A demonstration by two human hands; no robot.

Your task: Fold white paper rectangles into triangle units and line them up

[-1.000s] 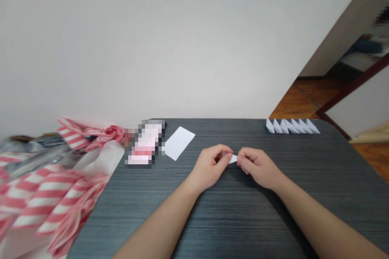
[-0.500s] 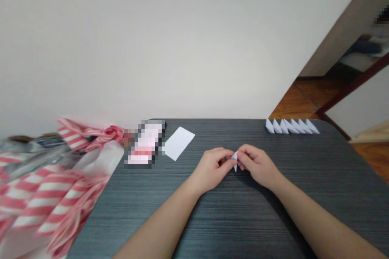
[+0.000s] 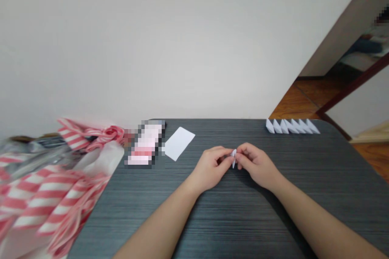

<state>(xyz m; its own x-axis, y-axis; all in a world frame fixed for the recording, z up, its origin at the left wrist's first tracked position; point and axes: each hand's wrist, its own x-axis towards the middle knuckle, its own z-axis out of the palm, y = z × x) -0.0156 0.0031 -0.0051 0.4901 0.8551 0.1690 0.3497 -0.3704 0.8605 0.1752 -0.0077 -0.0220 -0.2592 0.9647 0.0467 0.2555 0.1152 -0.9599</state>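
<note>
Paper [image 3: 234, 153] sits between opposing fingertips.
Left hand [image 3: 212, 169] pinches it at 9 o'clock; right hand [image 3: 257, 165], 3 o'clock.

Soft, moderately bright light is spreading over the pale wall [image 3: 188, 44], which is glowing most around its middle and greying toward the upper left. The lamp or window itself is staying out of view. On the dark bench [image 3: 206, 226], a faint bluish sheen is showing, and a soft-edged shadow is lying along the right forearm [image 3: 316, 222]. The wooden floor [image 3: 316, 93] is sitting in dimmer light. The wide lens is stretching the sides and tilting upright lines. The striped cloth [image 3: 45, 200] is looking smeared, the small folded paper [image 3: 234, 160] is losing fine detail, and coarse mosaic squares are masking a flat object [image 3: 146, 145].
</note>
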